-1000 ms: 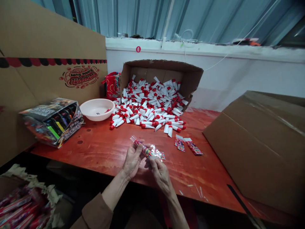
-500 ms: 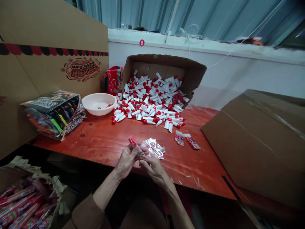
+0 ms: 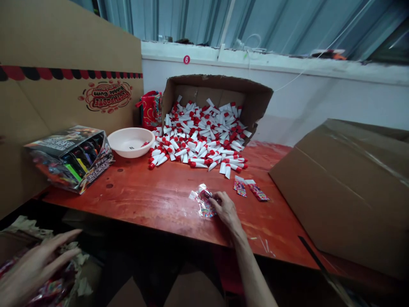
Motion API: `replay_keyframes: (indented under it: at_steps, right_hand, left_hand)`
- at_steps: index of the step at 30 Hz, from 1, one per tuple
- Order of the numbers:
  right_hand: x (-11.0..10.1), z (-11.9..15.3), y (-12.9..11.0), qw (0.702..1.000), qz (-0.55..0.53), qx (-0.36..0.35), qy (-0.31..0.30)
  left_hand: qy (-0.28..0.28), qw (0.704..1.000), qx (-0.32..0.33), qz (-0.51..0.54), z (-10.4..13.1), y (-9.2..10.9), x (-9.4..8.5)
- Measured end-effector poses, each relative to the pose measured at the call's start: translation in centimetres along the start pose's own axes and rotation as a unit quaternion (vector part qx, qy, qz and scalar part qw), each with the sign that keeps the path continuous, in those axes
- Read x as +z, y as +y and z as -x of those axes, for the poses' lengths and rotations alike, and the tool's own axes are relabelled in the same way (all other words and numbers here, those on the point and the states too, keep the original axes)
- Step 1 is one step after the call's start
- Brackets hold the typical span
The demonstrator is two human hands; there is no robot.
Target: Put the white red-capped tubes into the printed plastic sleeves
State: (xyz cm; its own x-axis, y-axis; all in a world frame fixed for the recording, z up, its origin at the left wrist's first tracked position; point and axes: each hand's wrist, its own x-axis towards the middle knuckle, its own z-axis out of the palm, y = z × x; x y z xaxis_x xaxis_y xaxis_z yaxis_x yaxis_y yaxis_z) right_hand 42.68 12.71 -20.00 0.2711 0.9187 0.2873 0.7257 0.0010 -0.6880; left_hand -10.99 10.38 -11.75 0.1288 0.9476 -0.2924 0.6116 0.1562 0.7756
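At the lower left my left hand [image 3: 38, 268] hovers over an open carton [image 3: 83, 277], fingers apart and holding nothing. Inside that carton lie red packaged tubes [image 3: 51, 290], partly covered by the hand. On the red table my right hand [image 3: 226, 209] has its thumb and fingers closed on a shiny printed plastic sleeve [image 3: 205, 207] from a small pile. Its fingertips are partly hidden. To the right of this hand lie two more printed sleeves [image 3: 258, 192], flat on the table.
White tubes with red caps [image 3: 201, 143] spill from a tipped cardboard box [image 3: 220, 83] at the back. A pale bowl [image 3: 130, 152] and a display box [image 3: 72, 160] stand left. A large carton [image 3: 345, 187] bounds the right side. Thin scraps [image 3: 265, 246] lie near the front edge.
The red packaged tube has left my hands. My left hand has moved down and left, open over the carton. My right hand has shifted right onto the sleeve pile.
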Motion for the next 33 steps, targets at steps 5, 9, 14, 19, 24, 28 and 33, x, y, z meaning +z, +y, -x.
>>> replay_keyframes:
  at_steps: [5,9,14,19,24,28,33]
  right_hand:
    - [-0.8,-0.4,-1.6,0.986,-0.164,0.007,0.018]
    - [-1.1,0.3,-3.4,0.963,-0.268,0.021,0.000]
    - [-0.8,1.0,-4.7,0.948,-0.313,0.029,-0.060]
    - [-0.1,-0.3,-4.4,0.961,-0.270,0.032,-0.054]
    - [-1.4,-6.5,-1.7,0.987,-0.103,-0.039,-0.117]
    - [-3.2,-12.7,2.9,0.977,0.182,0.069,0.085]
    - [-4.7,-14.5,6.5,0.949,0.280,0.145,0.007]
  left_hand:
    - [-0.027,0.972,0.076,0.223,-4.1,8.2,10.9]
    - [-0.122,0.894,0.081,0.422,-8.3,14.6,21.1]
    - [-0.217,0.812,0.086,0.535,-11.7,18.8,28.3]
    - [-0.137,0.800,0.068,0.580,-13.1,20.5,30.3]
    - [-0.078,0.798,0.033,0.596,-15.8,20.5,29.3]
    - [-0.065,0.775,0.023,0.629,-17.2,19.6,27.7]
    - [-0.065,0.828,0.104,0.548,-17.4,18.7,26.3]
